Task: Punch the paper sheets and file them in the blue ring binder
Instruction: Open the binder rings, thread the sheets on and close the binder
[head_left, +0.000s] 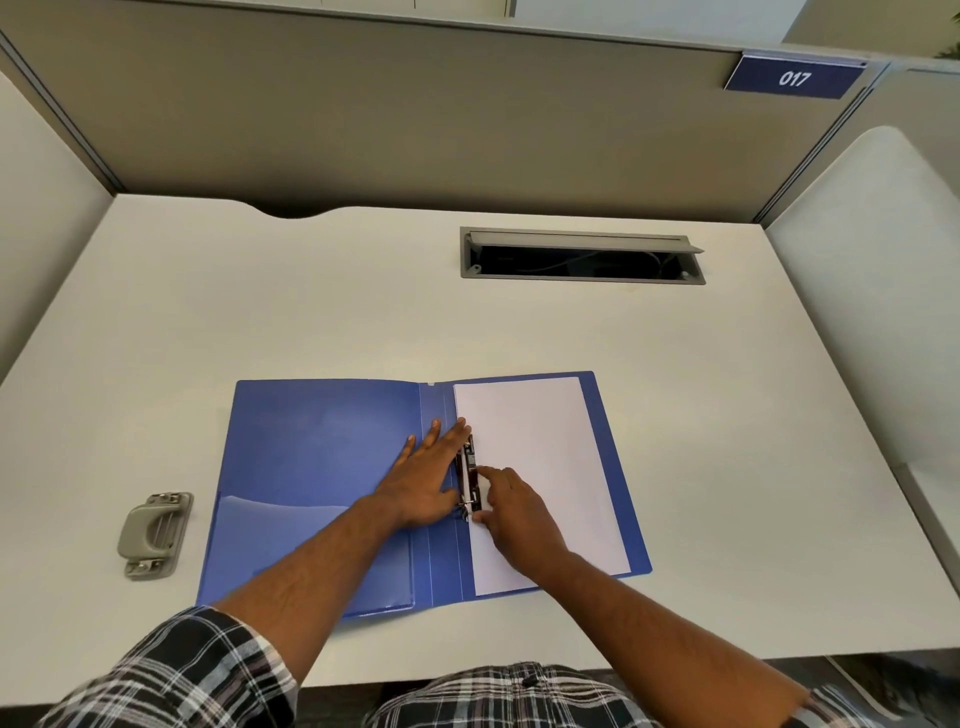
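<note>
The binder is lying open on the desk, the sheets already sitting on its clip. Left hand is pressing flat; right hand is fingering the clip, apparently fastening. The punch is sitting aside.

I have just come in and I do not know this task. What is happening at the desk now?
A person is filing white paper sheets in an open blue ring binder that lies flat on the desk. The left hand rests flat on the binder beside the metal ring clip, while the right hand works with its fingers at the clip, over the sheets' left edge. A grey hole punch sits apart, left of the binder.
</note>
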